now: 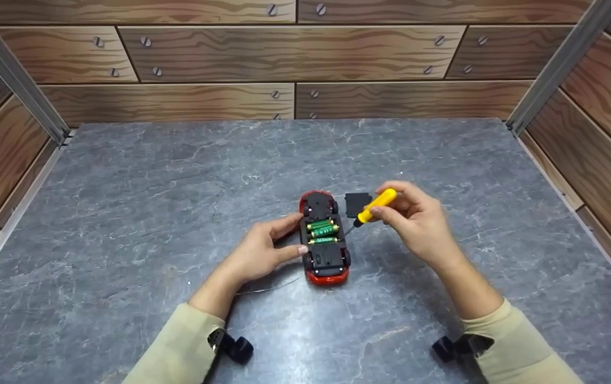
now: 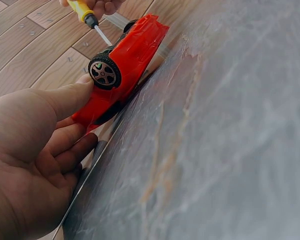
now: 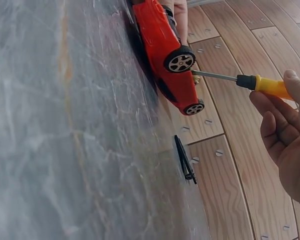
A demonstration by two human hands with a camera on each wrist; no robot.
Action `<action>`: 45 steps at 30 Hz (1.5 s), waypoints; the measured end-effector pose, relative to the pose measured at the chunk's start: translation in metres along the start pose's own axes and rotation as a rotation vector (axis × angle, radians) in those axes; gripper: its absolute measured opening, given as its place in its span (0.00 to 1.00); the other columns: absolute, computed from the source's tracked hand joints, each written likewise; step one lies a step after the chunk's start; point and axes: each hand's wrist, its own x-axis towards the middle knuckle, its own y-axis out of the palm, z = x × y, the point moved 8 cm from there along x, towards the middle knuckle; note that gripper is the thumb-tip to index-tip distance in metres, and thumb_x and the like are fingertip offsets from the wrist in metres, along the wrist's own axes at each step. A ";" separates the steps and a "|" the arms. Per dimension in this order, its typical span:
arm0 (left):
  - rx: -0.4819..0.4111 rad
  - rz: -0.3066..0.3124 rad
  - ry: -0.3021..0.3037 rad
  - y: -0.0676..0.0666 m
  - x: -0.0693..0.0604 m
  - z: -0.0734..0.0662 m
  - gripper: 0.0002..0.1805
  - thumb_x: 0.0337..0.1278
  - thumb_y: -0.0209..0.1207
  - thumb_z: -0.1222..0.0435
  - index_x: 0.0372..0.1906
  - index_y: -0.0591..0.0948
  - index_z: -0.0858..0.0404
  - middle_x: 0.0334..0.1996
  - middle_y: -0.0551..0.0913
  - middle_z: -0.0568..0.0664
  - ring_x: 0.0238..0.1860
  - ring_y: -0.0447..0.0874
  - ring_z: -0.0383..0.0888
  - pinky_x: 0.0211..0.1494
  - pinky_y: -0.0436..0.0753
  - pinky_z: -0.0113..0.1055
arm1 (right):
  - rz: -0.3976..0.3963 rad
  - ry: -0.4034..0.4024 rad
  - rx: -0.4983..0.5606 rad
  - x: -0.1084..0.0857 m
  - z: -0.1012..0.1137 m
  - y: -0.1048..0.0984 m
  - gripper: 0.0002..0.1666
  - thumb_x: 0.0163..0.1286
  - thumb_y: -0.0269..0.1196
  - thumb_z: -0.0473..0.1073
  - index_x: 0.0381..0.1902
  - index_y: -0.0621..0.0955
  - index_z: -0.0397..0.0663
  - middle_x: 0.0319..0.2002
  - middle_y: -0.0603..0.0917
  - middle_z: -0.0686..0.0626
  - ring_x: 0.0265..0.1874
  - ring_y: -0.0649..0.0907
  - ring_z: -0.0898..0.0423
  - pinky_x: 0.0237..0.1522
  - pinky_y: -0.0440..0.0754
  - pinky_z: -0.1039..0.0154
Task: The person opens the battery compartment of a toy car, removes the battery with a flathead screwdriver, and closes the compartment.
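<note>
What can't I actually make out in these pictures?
Head view: the lettering on the green batteries is too small to read; the roof of the upturned toy car faces down, out of sight.
Left wrist view: the tip of the screwdriver is hidden behind the car; the right hand is cut off by the top edge.
Right wrist view: the car hides most of the left hand.

- We see the left hand (image 2: 32, 170) holding a red toy car (image 2: 132, 55); its thumb touches the near wheel (image 2: 104, 74), and the other fingers are at the lower part of the body.
- At the top, we see a part of the right hand (image 2: 102, 6), which grips the yellow handle of a screwdriver (image 2: 84, 11).
- Its metal shaft goes down behind the car, so the tip is hidden to us.
- We see the grey, veined worktop (image 2: 230, 130) at right, and wood-patterned panels (image 2: 35, 42) behind.
</note>
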 end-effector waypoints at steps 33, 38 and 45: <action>0.003 0.003 0.000 0.002 0.002 0.000 0.40 0.65 0.72 0.62 0.79 0.70 0.64 0.77 0.69 0.54 0.78 0.66 0.46 0.82 0.61 0.40 | 0.053 -0.059 0.004 0.001 -0.003 0.007 0.18 0.70 0.65 0.21 0.56 0.78 0.28 0.41 0.91 0.34 0.35 0.92 0.52 0.35 0.88 0.67; -0.005 0.003 0.002 0.002 0.001 0.000 0.40 0.65 0.72 0.62 0.79 0.70 0.64 0.78 0.69 0.54 0.78 0.66 0.46 0.82 0.60 0.40 | 0.056 -0.044 0.001 0.002 -0.004 0.009 0.17 0.70 0.65 0.21 0.56 0.78 0.27 0.41 0.91 0.35 0.36 0.92 0.52 0.36 0.89 0.66; -0.012 0.005 0.021 0.001 0.000 -0.002 0.39 0.66 0.72 0.62 0.78 0.70 0.65 0.77 0.70 0.55 0.78 0.67 0.46 0.82 0.61 0.42 | 0.051 -0.027 -0.028 0.002 -0.004 0.010 0.16 0.71 0.66 0.23 0.54 0.77 0.26 0.39 0.92 0.38 0.33 0.92 0.50 0.31 0.85 0.68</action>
